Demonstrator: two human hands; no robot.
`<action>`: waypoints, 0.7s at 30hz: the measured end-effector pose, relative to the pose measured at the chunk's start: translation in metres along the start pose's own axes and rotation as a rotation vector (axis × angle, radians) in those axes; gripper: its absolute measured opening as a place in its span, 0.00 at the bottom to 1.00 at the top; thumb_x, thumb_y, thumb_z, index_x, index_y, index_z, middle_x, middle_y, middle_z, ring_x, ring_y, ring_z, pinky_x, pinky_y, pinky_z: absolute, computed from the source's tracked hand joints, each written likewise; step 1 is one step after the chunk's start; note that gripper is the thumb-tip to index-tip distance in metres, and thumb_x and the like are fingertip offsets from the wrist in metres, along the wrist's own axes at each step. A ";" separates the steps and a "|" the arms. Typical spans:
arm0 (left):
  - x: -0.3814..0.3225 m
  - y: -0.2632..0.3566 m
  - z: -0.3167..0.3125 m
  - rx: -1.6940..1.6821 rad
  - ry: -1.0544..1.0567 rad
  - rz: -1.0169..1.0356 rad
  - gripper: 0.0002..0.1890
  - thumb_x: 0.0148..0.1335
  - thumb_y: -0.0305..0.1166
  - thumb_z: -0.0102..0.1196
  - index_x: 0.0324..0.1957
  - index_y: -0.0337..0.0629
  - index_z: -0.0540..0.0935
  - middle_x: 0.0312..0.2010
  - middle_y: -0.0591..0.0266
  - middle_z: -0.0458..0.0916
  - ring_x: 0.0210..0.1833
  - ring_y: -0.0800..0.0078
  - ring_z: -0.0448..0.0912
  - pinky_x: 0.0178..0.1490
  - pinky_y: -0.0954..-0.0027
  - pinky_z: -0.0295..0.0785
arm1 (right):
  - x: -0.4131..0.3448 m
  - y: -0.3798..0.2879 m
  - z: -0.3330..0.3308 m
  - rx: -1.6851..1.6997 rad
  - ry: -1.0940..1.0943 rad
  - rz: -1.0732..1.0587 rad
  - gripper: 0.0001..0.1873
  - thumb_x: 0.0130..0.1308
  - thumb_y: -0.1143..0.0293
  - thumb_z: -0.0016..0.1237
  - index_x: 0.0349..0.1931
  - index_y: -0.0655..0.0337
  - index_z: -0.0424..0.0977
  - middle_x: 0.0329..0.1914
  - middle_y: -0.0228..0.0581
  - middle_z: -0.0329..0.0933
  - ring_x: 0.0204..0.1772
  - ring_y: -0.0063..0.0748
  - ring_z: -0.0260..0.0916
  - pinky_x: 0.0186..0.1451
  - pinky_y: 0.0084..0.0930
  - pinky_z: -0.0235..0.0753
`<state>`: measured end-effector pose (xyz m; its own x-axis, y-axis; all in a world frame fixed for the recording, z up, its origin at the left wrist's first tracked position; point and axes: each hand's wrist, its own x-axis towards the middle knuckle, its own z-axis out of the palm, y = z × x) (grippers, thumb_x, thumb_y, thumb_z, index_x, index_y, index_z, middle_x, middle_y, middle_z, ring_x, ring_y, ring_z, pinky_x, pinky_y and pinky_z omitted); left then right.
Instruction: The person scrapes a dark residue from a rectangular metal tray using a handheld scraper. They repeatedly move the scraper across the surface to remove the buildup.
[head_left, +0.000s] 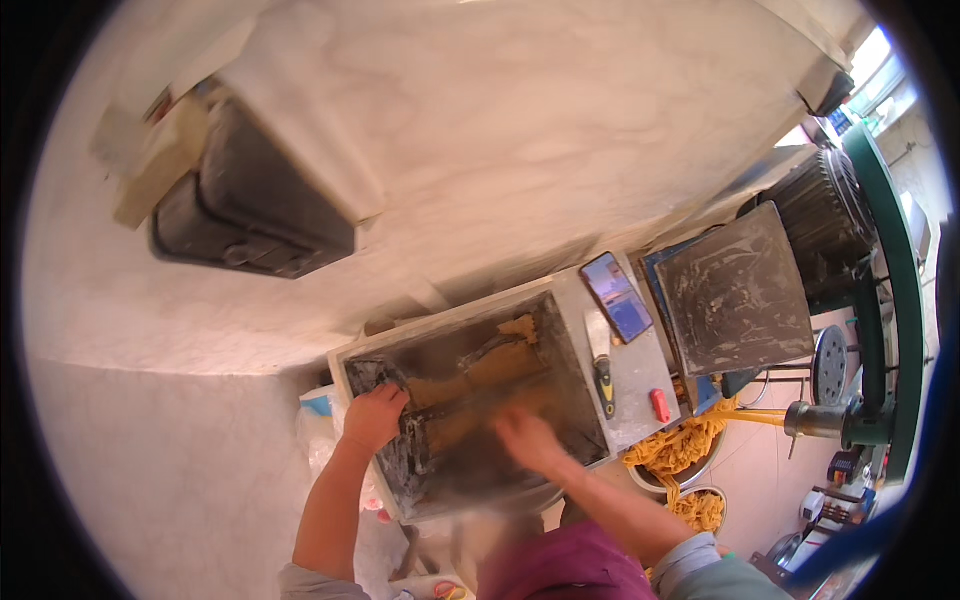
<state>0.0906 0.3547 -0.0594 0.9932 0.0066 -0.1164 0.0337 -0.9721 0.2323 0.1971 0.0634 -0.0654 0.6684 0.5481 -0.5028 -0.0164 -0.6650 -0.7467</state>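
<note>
In front of me is a shallow rectangular box (598, 429) with a pale rim and dark, powder-smeared inner walls. Dark sheeting (409, 457), wrinkled at the left end, lies inside it. Yellow-brown material (448, 435) is spread over the middle, with a ragged piece (517, 327) near the far side. My left hand (377, 416) bends its fingers over the sheeting by the left wall; whether it pinches the sheet is unclear. Low over the right part of the material is my right hand (529, 442), blurred by motion, its fingertips indistinct.
On the ledge right of the box lie a phone (616, 297), a putty knife (602, 364) and a red object (660, 405). Farther right are a powdery board (739, 292) and a green-framed machine (889, 300). Yellow strips (679, 446) fill bowls below. A dark box (255, 195) hangs on the wall.
</note>
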 end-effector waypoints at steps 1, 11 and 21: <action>0.002 0.002 -0.004 -0.006 0.056 0.046 0.11 0.62 0.33 0.62 0.46 0.46 0.81 0.43 0.59 0.81 0.38 0.56 0.85 0.39 0.55 0.81 | -0.002 -0.002 0.011 -0.041 0.002 -0.094 0.20 0.75 0.60 0.44 0.54 0.68 0.74 0.45 0.63 0.81 0.45 0.68 0.80 0.46 0.56 0.81; 0.010 0.009 -0.008 0.039 -0.192 -0.022 0.25 0.54 0.39 0.62 0.56 0.58 0.78 0.36 0.61 0.83 0.35 0.55 0.84 0.35 0.53 0.79 | 0.014 -0.105 0.090 0.029 -0.354 0.047 0.28 0.79 0.56 0.37 0.72 0.63 0.59 0.57 0.62 0.78 0.56 0.61 0.79 0.58 0.54 0.77; 0.006 0.010 -0.007 -0.011 -0.122 -0.075 0.12 0.61 0.40 0.61 0.42 0.51 0.77 0.32 0.59 0.82 0.32 0.51 0.83 0.33 0.51 0.77 | -0.044 0.024 -0.171 -0.413 0.260 0.107 0.16 0.72 0.59 0.52 0.53 0.57 0.73 0.50 0.57 0.80 0.44 0.65 0.80 0.46 0.54 0.80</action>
<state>0.0979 0.3466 -0.0507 0.9669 0.0497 -0.2502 0.1090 -0.9673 0.2291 0.2943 -0.0633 0.0129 0.8434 0.3557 -0.4027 0.1653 -0.8849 -0.4355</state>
